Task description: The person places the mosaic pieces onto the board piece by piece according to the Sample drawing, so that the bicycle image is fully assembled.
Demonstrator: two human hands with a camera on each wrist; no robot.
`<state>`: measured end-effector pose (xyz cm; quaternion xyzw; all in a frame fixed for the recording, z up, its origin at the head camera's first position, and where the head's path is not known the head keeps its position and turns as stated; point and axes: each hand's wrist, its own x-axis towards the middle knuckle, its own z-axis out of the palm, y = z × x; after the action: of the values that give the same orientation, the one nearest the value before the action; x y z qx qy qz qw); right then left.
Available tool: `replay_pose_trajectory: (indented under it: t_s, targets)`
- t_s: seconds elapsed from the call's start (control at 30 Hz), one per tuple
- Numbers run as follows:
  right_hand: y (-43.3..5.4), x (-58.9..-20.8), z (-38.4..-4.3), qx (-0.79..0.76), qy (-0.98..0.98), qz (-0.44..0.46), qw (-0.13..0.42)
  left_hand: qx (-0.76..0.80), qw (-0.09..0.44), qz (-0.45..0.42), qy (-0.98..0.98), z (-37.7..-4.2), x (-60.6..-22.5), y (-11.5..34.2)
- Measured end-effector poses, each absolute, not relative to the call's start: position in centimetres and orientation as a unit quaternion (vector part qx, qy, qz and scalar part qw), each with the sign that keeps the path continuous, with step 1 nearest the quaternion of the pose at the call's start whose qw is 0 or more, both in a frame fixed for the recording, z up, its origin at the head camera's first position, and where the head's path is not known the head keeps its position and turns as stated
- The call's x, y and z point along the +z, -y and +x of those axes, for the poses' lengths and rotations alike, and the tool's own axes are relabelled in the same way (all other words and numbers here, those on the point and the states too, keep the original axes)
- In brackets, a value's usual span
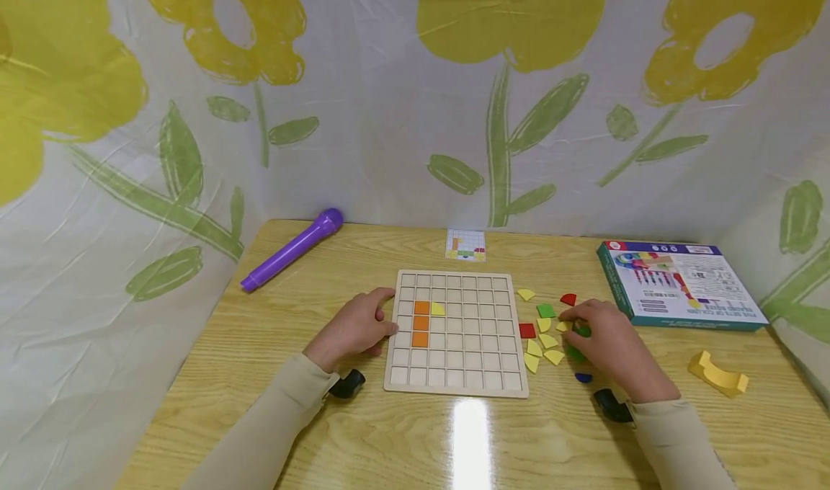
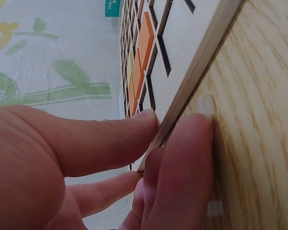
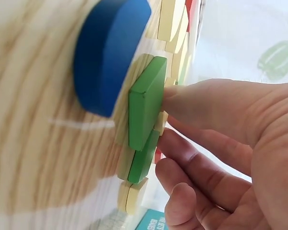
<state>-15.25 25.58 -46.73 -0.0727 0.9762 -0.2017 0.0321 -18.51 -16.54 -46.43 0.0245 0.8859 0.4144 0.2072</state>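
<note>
The left hand (image 1: 353, 328) is positioned at the left edge of the grid board (image 1: 454, 390). Its thumb and index finger are spread apart, both touching the board edge; the thumb tip rests at the rim, the index finger extends along it, and the remaining fingers bend beneath, beside the tabletop (image 1: 363, 447). The board lies flat on the tabletop between the 2 hands. It carries 3 orange squares (image 1: 421, 323) in 1 column and 1 yellow quarter-circle (image 1: 438, 309) directly right of the uppermost square.

The right hand (image 1: 606, 339) is located over the loose pieces, right of the board. Its thumb and index finger are apart and the other fingers are loosely bent. The thumb tip touches the upper face of a green piece (image 3: 148, 103); the index fingertip is close to the adjoining pieces, and contact there cannot be told. A blue piece (image 1: 583, 378) lies near the green piece, on the side toward the person. A red square (image 1: 527, 330) lies just beside the board's right edge.
</note>
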Motion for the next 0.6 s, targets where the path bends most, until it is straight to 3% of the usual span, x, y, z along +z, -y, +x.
replay_pose_trajectory:
  t_s: [0.6]
  targets:
    - [-26.1,-46.77,-15.44,-0.202,-0.976,-0.066,0.043,0.415,0.21,0.024,-0.885,-18.6,-46.43,16.49]
